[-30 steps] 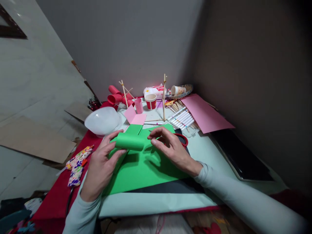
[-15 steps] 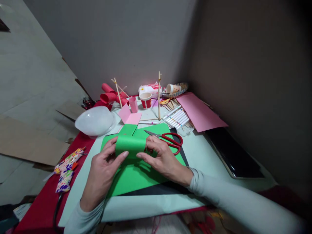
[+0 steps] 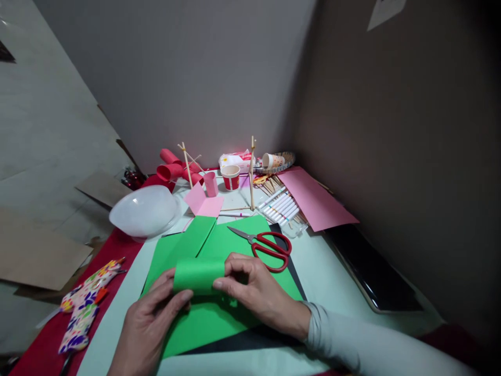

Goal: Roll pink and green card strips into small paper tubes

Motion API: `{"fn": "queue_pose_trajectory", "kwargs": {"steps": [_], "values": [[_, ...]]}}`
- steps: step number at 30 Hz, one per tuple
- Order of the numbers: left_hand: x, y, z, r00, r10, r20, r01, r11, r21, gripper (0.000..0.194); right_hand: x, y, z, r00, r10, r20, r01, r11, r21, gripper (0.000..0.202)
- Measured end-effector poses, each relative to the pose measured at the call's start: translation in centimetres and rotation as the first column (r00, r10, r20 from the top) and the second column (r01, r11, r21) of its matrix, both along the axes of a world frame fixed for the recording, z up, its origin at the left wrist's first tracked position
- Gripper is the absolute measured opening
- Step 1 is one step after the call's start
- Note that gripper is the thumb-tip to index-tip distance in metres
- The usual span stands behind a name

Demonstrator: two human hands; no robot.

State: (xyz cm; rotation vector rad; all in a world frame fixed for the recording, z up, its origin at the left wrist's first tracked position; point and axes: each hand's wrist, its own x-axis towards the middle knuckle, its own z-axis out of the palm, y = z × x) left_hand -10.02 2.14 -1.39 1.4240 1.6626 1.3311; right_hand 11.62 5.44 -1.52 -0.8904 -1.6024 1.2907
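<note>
A strip of green paper [image 3: 199, 275] is curled over between my two hands, above a larger green sheet [image 3: 223, 329]. My left hand [image 3: 156, 308] pinches its left end, thumb in front and fingers behind. At the right end, my right hand [image 3: 258, 292] grips the strip between thumb and curled fingers. Just beyond my right hand, red-handled scissors [image 3: 270, 250] lie on the green sheet with their blades pointing left. A folded green piece [image 3: 191, 237] lies behind the strip. Black paper [image 3: 235, 339] shows under the green sheet.
Farther back stand a folded pink card [image 3: 203, 201], a red-and-white paper cup [image 3: 230, 178] and a stick frame [image 3: 252, 177]. Several markers [image 3: 279, 204] and a pink sheet [image 3: 319, 201] lie right, near a black glossy panel [image 3: 376, 271]. A translucent bowl [image 3: 144, 211] is left.
My hands have drawn the curled green strip nearer to me, uncovering more of the folded green piece behind it. The view has tilted up slightly. Both hands keep their hold.
</note>
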Motion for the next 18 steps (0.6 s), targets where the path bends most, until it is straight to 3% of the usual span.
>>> {"fn": "queue_pose_trajectory", "kwargs": {"steps": [4, 10, 14, 18], "values": [[-0.5, -0.4, -0.4, 0.992, -0.124, -0.026, 0.123, 0.992, -0.033, 0.027, 0.2, 0.1, 0.2, 0.997, 0.045, 0.061, -0.046, 0.999, 0.018, 0.048], [-3.5, -3.1, -3.9, 0.967, -0.109, -0.229, 0.115, 0.993, 0.015, 0.031, 0.2, 0.3, -0.1, 0.930, 0.201, 0.307, -0.257, 0.954, 0.154, 0.056], [-4.7, -4.8, -5.5, 0.964, -0.060, -0.261, 0.093, 0.989, 0.117, 0.032, 0.0, 0.1, -0.6, 0.806, 0.209, 0.554, -0.434, 0.845, 0.313, 0.048], [-4.0, -5.9, -5.0, 0.990, -0.084, -0.117, 0.104, 0.977, 0.184, 0.024, 0.1, -0.6, -0.5, 0.720, 0.097, 0.688, -0.508, 0.749, 0.426, 0.033]]}}
